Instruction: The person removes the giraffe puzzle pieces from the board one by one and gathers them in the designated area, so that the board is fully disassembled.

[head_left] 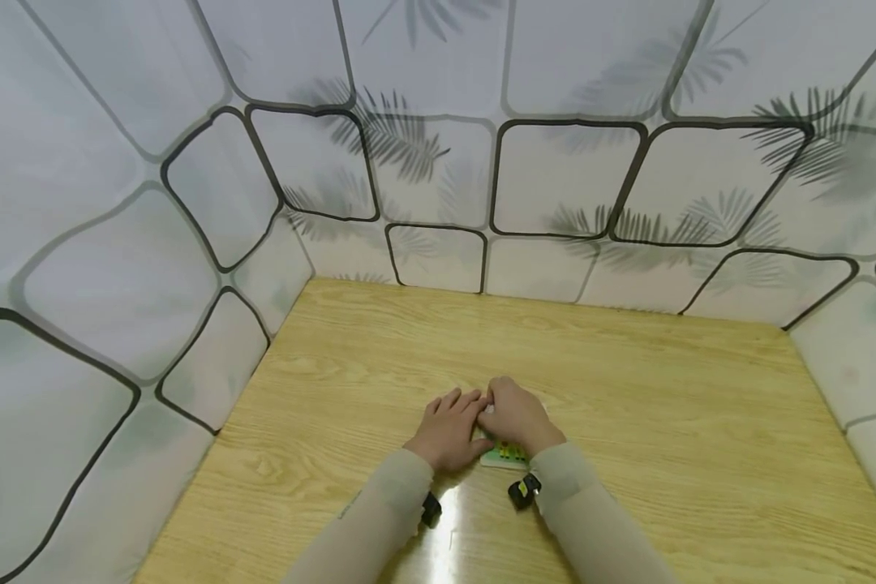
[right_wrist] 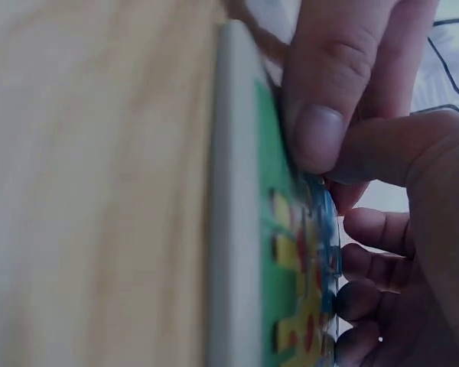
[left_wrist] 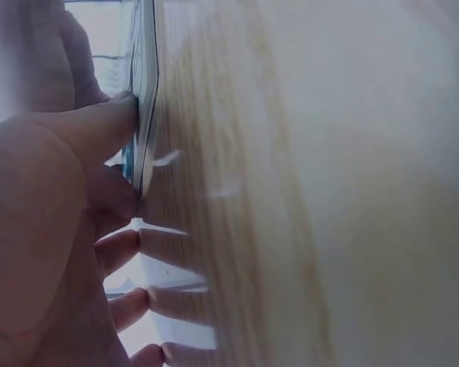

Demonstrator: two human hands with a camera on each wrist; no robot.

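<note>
A thin board with a pale edge and a green face [head_left: 502, 460] lies flat on the table under both hands. It looks like a puzzle, with yellow, red-dotted pieces [right_wrist: 291, 252] and clear blue parts [right_wrist: 323, 222]. My left hand [head_left: 448, 431] is spread beside it, fingertips on the tabletop and the left thumb [right_wrist: 321, 134] resting on the board. Bent over the board's far part is my right hand [head_left: 517, 415], its fingers curled close to the face and its thumb beside the left thumb. I cannot tell whether the right fingertips pinch a piece.
The wood-grain table [head_left: 628, 373] reaches out around the hands. Pale fabric walls [head_left: 438, 178] with dark outlines and leaf prints rise at its back and sides. Small black devices, one of them a wrist camera [head_left: 523, 491], sit under the sleeves.
</note>
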